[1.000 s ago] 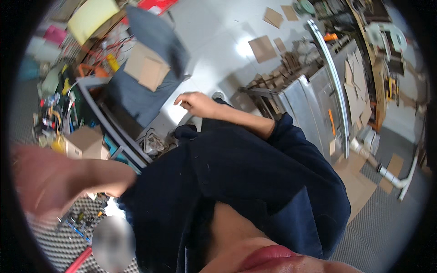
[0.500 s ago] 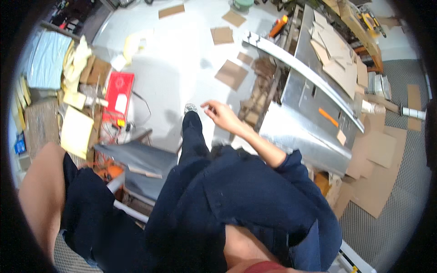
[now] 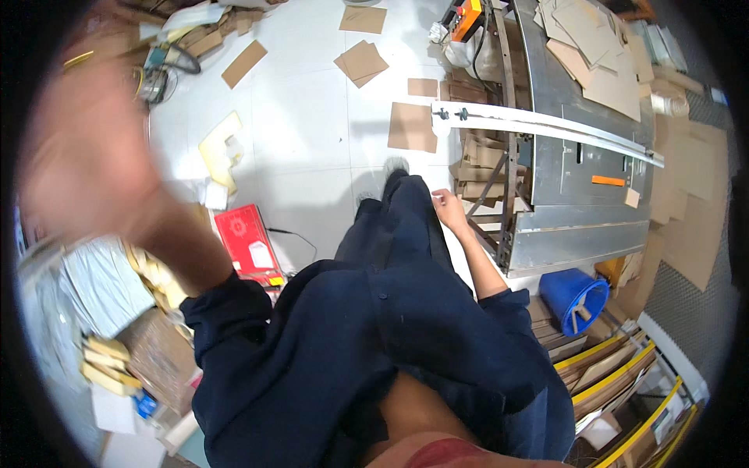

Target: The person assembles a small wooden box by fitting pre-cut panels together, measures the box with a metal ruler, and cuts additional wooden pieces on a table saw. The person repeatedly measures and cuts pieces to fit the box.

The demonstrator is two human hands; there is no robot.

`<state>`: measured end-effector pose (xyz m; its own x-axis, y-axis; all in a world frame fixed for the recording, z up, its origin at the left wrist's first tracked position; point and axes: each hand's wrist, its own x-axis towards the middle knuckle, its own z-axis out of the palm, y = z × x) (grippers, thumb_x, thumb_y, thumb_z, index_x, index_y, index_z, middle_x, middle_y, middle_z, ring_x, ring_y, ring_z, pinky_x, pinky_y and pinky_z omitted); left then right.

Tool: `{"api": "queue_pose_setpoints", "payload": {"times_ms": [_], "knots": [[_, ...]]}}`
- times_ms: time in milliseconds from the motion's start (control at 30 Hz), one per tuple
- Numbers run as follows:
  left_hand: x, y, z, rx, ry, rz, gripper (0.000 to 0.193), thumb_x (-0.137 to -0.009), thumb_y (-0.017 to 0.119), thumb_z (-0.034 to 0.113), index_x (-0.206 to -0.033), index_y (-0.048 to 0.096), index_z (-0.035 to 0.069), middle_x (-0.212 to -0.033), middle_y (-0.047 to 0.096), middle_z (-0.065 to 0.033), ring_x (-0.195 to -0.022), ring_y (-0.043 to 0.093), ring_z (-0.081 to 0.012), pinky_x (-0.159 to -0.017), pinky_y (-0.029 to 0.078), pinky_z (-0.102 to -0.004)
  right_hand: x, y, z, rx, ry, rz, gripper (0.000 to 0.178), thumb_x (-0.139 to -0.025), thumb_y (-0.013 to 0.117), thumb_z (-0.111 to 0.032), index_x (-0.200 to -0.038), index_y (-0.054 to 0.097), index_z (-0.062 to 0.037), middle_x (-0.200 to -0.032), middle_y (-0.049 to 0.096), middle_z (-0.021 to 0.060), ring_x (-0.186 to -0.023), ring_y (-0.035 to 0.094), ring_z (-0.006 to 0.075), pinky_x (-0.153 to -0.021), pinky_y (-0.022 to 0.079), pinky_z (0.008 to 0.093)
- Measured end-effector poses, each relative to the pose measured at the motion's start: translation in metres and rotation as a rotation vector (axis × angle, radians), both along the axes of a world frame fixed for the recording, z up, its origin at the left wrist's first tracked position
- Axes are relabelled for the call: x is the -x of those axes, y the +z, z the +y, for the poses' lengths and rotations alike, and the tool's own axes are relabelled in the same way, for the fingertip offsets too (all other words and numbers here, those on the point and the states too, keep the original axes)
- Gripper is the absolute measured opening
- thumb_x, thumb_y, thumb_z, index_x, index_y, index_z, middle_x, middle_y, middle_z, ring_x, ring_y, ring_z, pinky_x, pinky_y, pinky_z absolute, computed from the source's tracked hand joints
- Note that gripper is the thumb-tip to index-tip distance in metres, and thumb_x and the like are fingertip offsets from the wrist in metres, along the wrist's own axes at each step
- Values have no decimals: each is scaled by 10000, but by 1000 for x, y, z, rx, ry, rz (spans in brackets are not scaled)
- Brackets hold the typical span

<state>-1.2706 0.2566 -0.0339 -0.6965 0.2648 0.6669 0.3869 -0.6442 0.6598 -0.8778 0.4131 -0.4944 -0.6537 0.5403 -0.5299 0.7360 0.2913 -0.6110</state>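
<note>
My left hand (image 3: 97,152) is raised at the left of the view, close up and smeared by motion, so its fingers cannot be made out. My right hand (image 3: 449,209) hangs low beside my leg, its fingers loosely bent and apart, with nothing seen in them. It is nearest to the dark metal frame (image 3: 508,195) under the grey machine table (image 3: 573,226), and does not touch it. A long white fence rail (image 3: 538,121) lies across that table. An orange strip (image 3: 608,181) rests on the tabletop.
Cardboard pieces (image 3: 413,127) lie on the white tiled floor ahead. A red box (image 3: 247,238) with a black cable stands at left, near foam scraps (image 3: 221,152) and a silvery wrapped bundle (image 3: 105,285). At right are a blue bucket (image 3: 562,292) and a rack of boards (image 3: 616,366).
I have turned to the right and stepped on, so the machine table now stands beside me. My left hand has come up into view; my right hand has dropped closer to my leg.
</note>
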Motion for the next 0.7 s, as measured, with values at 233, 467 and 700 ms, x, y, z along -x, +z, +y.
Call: {"api": "queue_pose_setpoints", "payload": {"times_ms": [233, 467, 700], "knots": [[86, -313, 59, 924, 16, -551, 233, -987, 620, 169, -1160, 627, 13, -1108, 632, -60, -1047, 592, -153, -933, 491, -317, 103, -106, -2, 25, -262, -134, 263, -893, 625, -164, -1129, 657, -51, -1008, 686, 200, -963, 670, 366, -867, 526, 457], [94, -517, 63, 1274, -209, -561, 174, -974, 614, 93, -1140, 610, 42, -963, 646, -18, -881, 585, -94, -769, 455, -242, 260, -211, 2, 66, -480, -70, 347, -895, 694, -197, -1187, 618, -26, -1003, 695, 172, -929, 673, 309, -863, 529, 387], [152, -672, 142, 1416, -490, -515, 210, -956, 634, 118, -1149, 596, 47, -1048, 661, -68, -994, 619, -149, -825, 479, -287, 341, -386, 62, 151, -932, -135, 513, -852, 704, -321, -1159, 608, 78, -1139, 661, 270, -1111, 619, 400, -981, 479, 444]]}}
